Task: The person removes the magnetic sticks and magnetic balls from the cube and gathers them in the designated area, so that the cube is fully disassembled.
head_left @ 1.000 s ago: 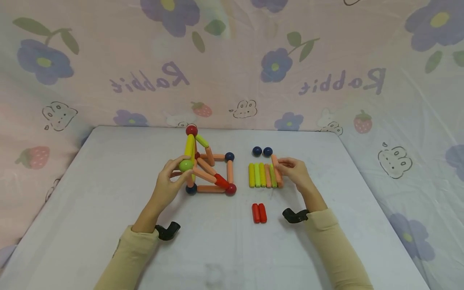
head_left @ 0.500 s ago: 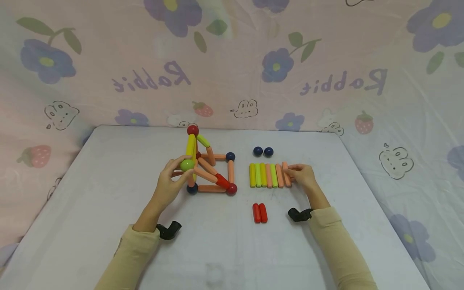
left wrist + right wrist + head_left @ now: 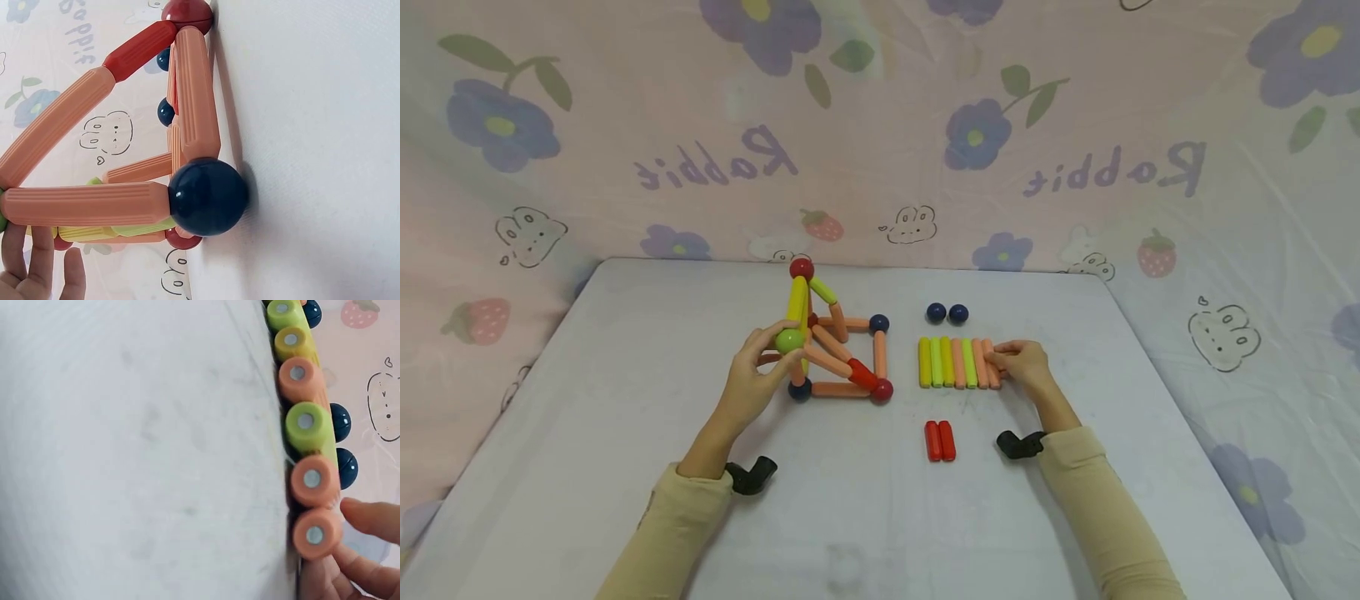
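Note:
In the head view a frame of magnetic sticks and balls stands left of centre. My left hand [image 3: 752,375] holds its green ball [image 3: 790,340] between thumb and fingers. Orange sticks [image 3: 87,205] and a navy ball [image 3: 208,196] belong to the frame, as does a red ball [image 3: 802,268] at its top. At the right end of a row of yellow, green and orange sticks, my right hand [image 3: 1024,365] pinches the last orange stick [image 3: 317,534]. That stick lies against its orange neighbour [image 3: 314,481]. In the left wrist view the held green ball is mostly out of frame.
Two loose navy balls [image 3: 947,313] lie behind the row. Two short red sticks [image 3: 940,440] lie side by side in front of it. A patterned curtain [image 3: 880,133] hangs behind the white table [image 3: 865,525].
My right hand has moved right, setting the last orange stick down at the row's right end and closing its gap to the row. My left hand still holds the green ball.

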`<action>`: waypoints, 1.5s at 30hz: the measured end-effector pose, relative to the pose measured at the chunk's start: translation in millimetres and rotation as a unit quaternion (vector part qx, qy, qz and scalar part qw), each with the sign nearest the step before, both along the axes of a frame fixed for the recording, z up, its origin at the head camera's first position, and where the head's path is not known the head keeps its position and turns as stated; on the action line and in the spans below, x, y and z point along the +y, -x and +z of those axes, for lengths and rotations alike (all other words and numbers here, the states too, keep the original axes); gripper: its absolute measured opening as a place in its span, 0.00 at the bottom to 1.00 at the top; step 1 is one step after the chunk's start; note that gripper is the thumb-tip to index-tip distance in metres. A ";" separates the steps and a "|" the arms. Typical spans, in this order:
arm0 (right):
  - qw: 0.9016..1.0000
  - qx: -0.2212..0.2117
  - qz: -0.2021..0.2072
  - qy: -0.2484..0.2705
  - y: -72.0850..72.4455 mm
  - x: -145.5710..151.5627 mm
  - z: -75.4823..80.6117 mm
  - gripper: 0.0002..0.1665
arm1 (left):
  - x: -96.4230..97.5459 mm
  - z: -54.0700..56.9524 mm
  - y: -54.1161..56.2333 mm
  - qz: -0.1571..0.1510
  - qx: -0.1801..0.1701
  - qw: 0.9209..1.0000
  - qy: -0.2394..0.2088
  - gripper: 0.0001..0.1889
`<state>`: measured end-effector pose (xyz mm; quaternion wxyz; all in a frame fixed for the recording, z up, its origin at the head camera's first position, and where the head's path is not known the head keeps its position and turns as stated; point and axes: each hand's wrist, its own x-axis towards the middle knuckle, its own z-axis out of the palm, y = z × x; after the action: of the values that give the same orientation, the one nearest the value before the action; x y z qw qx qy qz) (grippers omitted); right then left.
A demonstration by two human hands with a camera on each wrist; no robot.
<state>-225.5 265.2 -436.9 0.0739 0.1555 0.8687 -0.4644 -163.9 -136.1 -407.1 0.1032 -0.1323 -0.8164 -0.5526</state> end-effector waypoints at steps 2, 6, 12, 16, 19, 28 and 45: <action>0.999 0.010 0.008 -0.041 -0.9 -0.6 2.8 0.24 | 0.6 -0.2 0.4 -0.001 -0.001 1.000 -0.001 0.22; 0.989 0.053 0.035 -0.131 -2.5 -6.8 11.3 0.21 | 0.9 -0.2 0.6 0.000 0.000 1.000 0.001 0.22; 0.984 0.101 0.095 -0.112 -2.5 -39.0 32.0 0.20 | -0.1 0.1 -0.3 0.005 0.001 1.000 0.006 0.22; 0.980 0.124 0.132 -0.077 -2.6 -68.2 41.5 0.19 | 0.3 0.4 -0.2 0.003 -0.002 1.000 0.003 0.22; 0.978 0.130 0.152 -0.056 0.0 -89.4 41.7 0.18 | 1.3 0.3 0.2 0.002 -0.002 1.000 0.000 0.22; 0.965 0.154 0.212 0.022 16.8 -150.3 29.9 0.17 | 2.4 0.0 0.2 0.004 -0.006 1.000 -0.002 0.22; 0.956 0.186 0.209 0.086 45.4 -208.3 16.6 0.23 | 1.3 0.8 -1.5 0.008 0.002 1.000 0.007 0.22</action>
<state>-271.0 56.9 -420.3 0.0198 -0.1257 0.8371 -0.5321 -162.4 -134.8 -406.2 0.1081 -0.1278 -0.8210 -0.5458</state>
